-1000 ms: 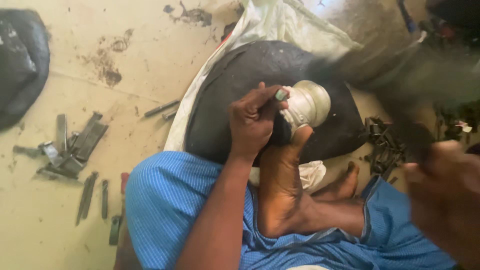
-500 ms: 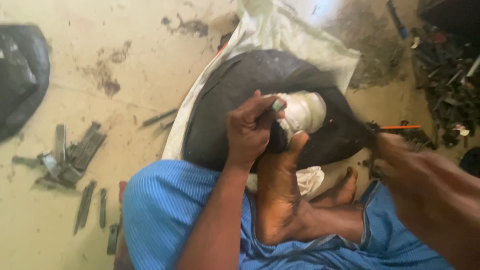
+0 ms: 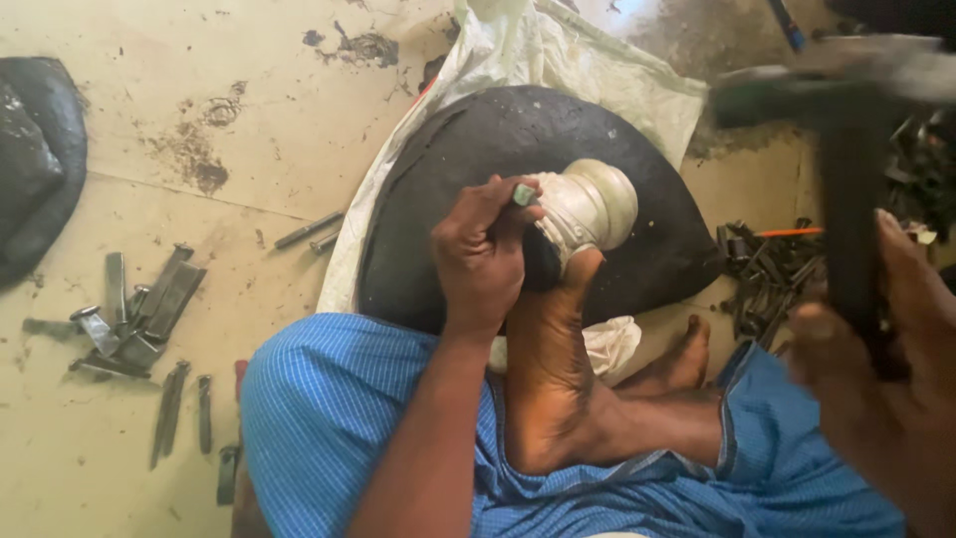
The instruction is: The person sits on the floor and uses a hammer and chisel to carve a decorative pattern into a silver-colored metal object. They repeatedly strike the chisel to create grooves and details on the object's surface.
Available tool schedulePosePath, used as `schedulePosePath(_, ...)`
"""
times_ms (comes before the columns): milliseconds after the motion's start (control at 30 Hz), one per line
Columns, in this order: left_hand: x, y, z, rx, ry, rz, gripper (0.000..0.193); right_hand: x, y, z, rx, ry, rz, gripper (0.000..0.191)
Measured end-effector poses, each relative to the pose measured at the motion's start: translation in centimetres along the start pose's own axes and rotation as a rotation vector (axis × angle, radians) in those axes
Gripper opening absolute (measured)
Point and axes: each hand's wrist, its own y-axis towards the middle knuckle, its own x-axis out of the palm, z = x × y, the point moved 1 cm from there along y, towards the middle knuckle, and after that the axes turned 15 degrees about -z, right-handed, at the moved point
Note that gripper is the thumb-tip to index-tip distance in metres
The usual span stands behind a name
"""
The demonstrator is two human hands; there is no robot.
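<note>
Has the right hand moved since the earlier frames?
Yes. The right hand has risen, lifting the hammer above the silver vessel.

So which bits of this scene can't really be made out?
- Hammer, head view: motion blur smears its head.
- Right hand: blurred, cut by the frame edge.
- Punch: only its top shows; the left hand hides the tip.
- Metal pot: its base hidden by a foot.

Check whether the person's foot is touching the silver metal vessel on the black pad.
Touching. The head view shows the foot's toes pressed against the vessel's lower side, no gap visible.
</note>
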Motion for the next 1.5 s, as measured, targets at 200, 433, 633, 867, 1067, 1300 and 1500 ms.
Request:
schedulePosePath(200,0.6,0.1,-0.3,-0.011,-0.032,-0.068,0.017,0.5,-0.1,2.2,-0.248,-0.288,0.027,0.054)
schedulePosePath(433,0.6,-0.1,-0.1,0.074,0.036,-0.072,0.019,0.0,0.5,2.5,0.063,-0.298,-0.096,0.039)
schedulePosePath(633,0.4,0.0,-0.1,0.022,0.035,-0.082,0.021,1.9,2.0,0.2,-0.305,-0.644,-0.335,0.077)
schedulePosePath(867,0.0,0.1,-0.1,0.090,0.039,-0.160,0.022,1.1,0.5,-0.4,-0.521,-0.332,-0.051,0.069)
schedulePosePath(1067,-0.2,0.1,-0.1,0.075,0.017,-0.177,0.020,1.9,0.7,0.0,-0.566,-0.296,-0.058,0.071)
schedulePosePath(1300,-0.1,0.2,0.1,0.074,0.024,-0.211,0.022,2.7,0.5,2.2,-0.439,-0.345,-0.153,0.070)
schedulePosePath(1500,-0.4,0.2,0.2,0.089,0.060,-0.247,0.020,3.8,0.7,3.2,-0.434,-0.283,-0.185,0.065)
